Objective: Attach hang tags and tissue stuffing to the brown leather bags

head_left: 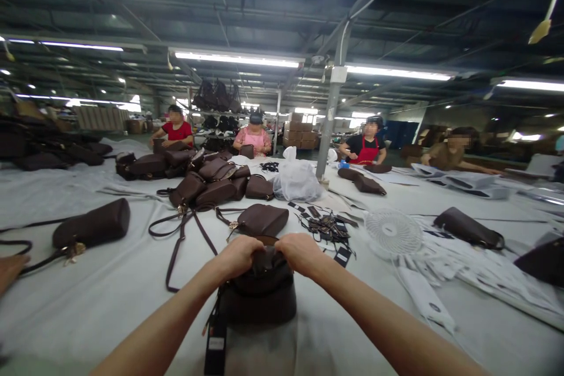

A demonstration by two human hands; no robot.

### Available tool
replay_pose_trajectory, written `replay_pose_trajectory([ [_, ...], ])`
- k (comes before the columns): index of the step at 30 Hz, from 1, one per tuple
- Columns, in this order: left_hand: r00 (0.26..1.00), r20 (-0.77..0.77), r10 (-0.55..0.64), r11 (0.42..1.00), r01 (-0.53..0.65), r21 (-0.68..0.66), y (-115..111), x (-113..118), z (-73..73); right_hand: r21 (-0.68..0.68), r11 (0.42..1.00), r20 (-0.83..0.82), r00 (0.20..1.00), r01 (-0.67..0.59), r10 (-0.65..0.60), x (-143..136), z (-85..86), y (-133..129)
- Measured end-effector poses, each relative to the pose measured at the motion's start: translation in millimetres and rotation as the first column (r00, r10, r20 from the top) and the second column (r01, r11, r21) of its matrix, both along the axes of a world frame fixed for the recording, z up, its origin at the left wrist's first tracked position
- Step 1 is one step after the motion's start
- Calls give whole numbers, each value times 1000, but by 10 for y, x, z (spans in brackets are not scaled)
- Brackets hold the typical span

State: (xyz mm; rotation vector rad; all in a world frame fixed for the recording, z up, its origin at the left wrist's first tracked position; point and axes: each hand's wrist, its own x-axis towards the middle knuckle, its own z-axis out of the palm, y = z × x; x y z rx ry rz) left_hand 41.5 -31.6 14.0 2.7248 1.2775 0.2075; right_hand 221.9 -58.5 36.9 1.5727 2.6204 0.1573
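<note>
A dark brown handbag (259,302) stands upright on the white-covered table right before me. My left hand (241,254) pinches the left side of its top opening, and my right hand (299,251) grips the right side. Between my fingers the top edge looks drawn apart, with a lighter brown lining showing. From the bag's left side hangs a black tag (215,343) with a pale label. Just behind lies another brown bag (264,219), its strap trailing left. To the right is a heap of black tags (328,229).
Brown bags (211,182) are piled behind, near a white plastic bag (297,176). A white fan (393,232) lies at right, beside white sheets (484,264). At left, another person's hand (11,270) is near a brown bag (94,224). A post (330,106) rises behind; several people work beyond.
</note>
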Motion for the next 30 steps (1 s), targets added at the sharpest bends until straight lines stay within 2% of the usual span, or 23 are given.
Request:
replay_pose_trajectory([
  [3, 997, -75, 25, 998, -21, 62, -82, 100, 137, 4, 1000, -27, 999, -25, 25, -22, 69, 62],
  [6, 999, 12, -45, 988, 43, 149, -228, 185, 176, -38, 997, -99, 993, -64, 60, 86, 158, 86],
  [9, 989, 129, -70, 991, 54, 120, -344, 224, 129, -23, 997, -104, 992, -71, 68, 220, 288, 91],
  [12, 981, 166, 97, 994, -105, 43, -381, 296, 86, 189, 980, 10, 998, -68, 68, 225, 453, 66],
  [15, 952, 143, 270, 961, -277, 30, -369, 422, 83, 387, 910, 80, 989, -148, 127, 91, 587, -25],
  [16, 940, 145, 309, 947, -317, 41, -361, 455, 88, 409, 897, 82, 986, -166, 145, 39, 611, -67],
  [18, 916, 168, 363, 922, -379, 74, -346, 469, 99, 395, 909, 36, 990, -137, 134, -35, 622, -144],
  [21, 895, 186, 407, 893, -432, 124, -323, 340, 97, 311, 947, -125, 991, 83, -45, -18, 536, -173],
  [23, 878, 179, 445, 870, -471, 145, -318, 209, 79, 207, 955, -216, 962, 213, -168, 71, 407, -134],
  [25, 847, 162, 507, 836, -529, 146, -365, 113, 58, 100, 966, -271, 941, 239, -205, 165, 235, -91],
  [27, 846, 113, 521, 832, -533, 151, -477, 84, 45, 76, 976, -323, 931, 203, -168, 205, 56, -50],
  [28, 885, 46, 463, 872, -464, 157, -537, 92, 45, 107, 977, -355, 925, 187, -138, 191, -21, -12],
  [30, 962, -161, 218, 964, -188, 187, -589, 95, 69, 218, 968, -429, 903, 127, -22, 69, -117, 147],
])
